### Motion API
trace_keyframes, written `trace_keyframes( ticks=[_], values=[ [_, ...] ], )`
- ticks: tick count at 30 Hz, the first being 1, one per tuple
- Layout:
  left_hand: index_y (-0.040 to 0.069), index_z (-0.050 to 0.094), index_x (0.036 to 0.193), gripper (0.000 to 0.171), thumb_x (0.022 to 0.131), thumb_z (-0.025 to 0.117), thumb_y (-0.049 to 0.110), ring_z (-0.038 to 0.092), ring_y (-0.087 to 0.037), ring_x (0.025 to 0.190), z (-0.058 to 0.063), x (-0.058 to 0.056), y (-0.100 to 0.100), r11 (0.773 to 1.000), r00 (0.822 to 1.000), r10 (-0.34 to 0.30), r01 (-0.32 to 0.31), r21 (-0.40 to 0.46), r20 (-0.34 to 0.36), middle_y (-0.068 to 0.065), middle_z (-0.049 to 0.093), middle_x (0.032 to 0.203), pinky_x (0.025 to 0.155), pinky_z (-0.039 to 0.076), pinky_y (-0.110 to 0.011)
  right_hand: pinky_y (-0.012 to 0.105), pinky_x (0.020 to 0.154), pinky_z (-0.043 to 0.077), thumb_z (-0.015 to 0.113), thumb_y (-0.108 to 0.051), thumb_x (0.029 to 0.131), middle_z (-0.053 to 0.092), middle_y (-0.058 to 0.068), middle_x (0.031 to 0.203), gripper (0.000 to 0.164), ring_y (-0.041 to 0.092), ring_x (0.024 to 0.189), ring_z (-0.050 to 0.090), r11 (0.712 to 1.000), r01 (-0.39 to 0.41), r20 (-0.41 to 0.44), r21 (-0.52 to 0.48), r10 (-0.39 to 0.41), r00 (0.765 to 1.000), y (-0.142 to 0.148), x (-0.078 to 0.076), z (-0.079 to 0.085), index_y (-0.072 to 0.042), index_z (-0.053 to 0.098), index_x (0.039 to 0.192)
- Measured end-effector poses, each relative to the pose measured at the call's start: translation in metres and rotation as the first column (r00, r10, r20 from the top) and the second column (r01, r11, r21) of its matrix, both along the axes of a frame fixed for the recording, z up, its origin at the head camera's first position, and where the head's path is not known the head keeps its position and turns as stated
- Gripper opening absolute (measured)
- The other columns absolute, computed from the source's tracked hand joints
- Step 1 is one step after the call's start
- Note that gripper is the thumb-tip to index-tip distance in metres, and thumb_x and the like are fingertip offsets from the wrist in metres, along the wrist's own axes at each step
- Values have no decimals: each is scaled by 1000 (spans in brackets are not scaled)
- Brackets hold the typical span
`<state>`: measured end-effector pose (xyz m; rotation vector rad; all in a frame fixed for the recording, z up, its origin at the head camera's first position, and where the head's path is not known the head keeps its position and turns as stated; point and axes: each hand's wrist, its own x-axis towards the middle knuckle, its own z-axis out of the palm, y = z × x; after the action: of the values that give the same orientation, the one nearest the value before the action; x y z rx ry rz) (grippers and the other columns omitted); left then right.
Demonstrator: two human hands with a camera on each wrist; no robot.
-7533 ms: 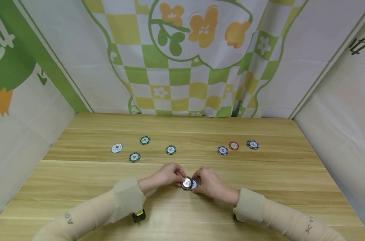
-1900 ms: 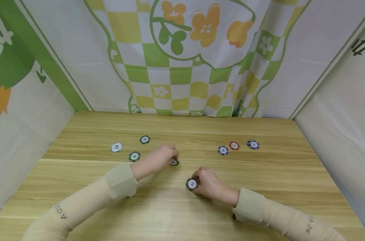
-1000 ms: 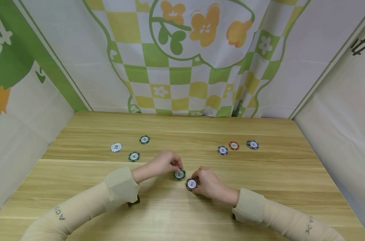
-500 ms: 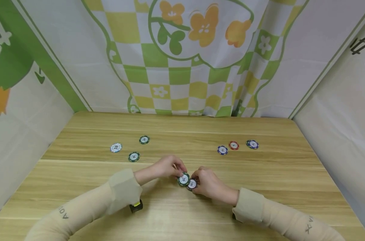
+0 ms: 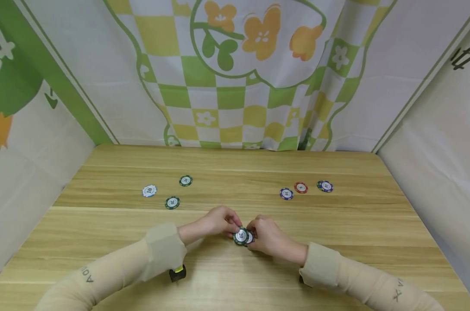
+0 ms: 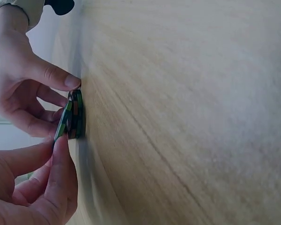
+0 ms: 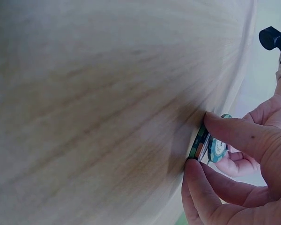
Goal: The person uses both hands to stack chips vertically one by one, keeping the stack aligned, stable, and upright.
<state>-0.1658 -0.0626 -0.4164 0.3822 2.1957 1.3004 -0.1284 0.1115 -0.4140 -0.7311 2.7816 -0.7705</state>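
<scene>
My left hand [image 5: 220,221] pinches a green poker chip [image 5: 241,236] marked 20 between thumb and fingers. That chip partly overlaps a small stack of poker chips [image 5: 250,238], whose top chip is mostly hidden. Around the stack's edge, the thumb and fingers of my right hand [image 5: 270,236] hold it on the table. In the left wrist view, the held green chip [image 6: 62,122] leans at a slant against the stack [image 6: 76,114]. The right wrist view shows the stack's rim [image 7: 199,143] between thumb and fingertips, with the tilted green chip [image 7: 218,149] behind it.
On the wooden table [image 5: 227,276], a white chip [image 5: 149,190] and two green chips [image 5: 186,180] lie at the left. Two blue chips [image 5: 286,193] and a red chip [image 5: 301,187] lie at the right. A patterned curtain [image 5: 231,116] hangs behind the table's far edge.
Earlier my left hand held a black 100 chip, later seen on the stack. It has since picked up the middle green chip and brought it over the stack. My right hand stayed put.
</scene>
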Motion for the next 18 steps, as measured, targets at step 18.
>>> trace_keyframes(
  ticks=[18],
  values=[
    [-3, 63, 87, 24, 65, 74, -6, 59, -12, 69, 0, 5, 4, 999, 999, -20, 18, -44, -45, -5, 62, 75, 66, 51, -24, 24, 64, 48, 80, -5, 61, 56, 6, 82, 35, 14, 73, 53, 1000, 15, 32, -1, -15, 999, 0, 1, 1, 4, 65, 92]
  ],
)
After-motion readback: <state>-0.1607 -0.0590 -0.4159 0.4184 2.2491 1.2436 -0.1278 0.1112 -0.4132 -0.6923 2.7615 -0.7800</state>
